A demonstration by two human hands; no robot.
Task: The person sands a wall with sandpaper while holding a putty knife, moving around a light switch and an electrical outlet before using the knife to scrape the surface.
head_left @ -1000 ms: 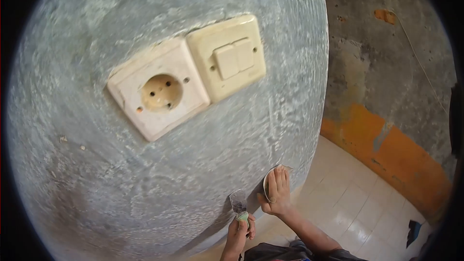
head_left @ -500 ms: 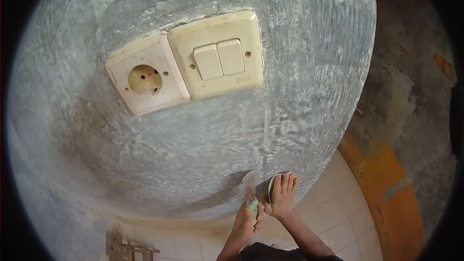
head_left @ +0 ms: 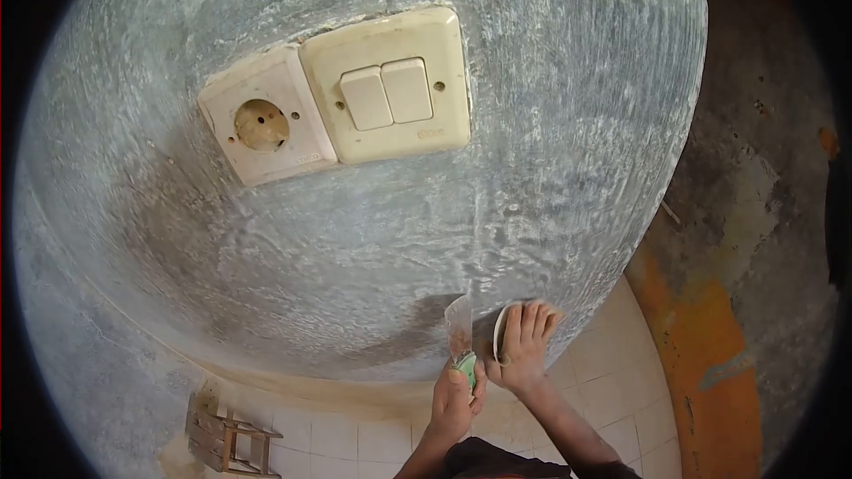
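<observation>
In the lower middle of the head view, my left hand (head_left: 458,397) is closed around the green handle of a putty knife (head_left: 460,328). Its flat, smeared blade points up, close to the grey wall (head_left: 355,239); whether it touches cannot be seen. Just to the right, my right hand (head_left: 524,346) presses a thin round disc with a pale rim (head_left: 500,328) to the wall, fingers bent over it. Most of the disc's face is hidden. Wet-looking ridges mark the wall surface above both hands.
A cream double light switch (head_left: 389,89) and a whitish power socket (head_left: 266,120) sit side by side on the wall. On the pale tiled floor (head_left: 333,435) stands a wooden stool (head_left: 226,435). Beyond the wall's right edge lies a worn grey and orange surface (head_left: 719,328).
The view has shifted, bringing more of the stool into sight. My right hand has slid slightly up and right along the wall with the disc. My left hand still grips the putty knife.
</observation>
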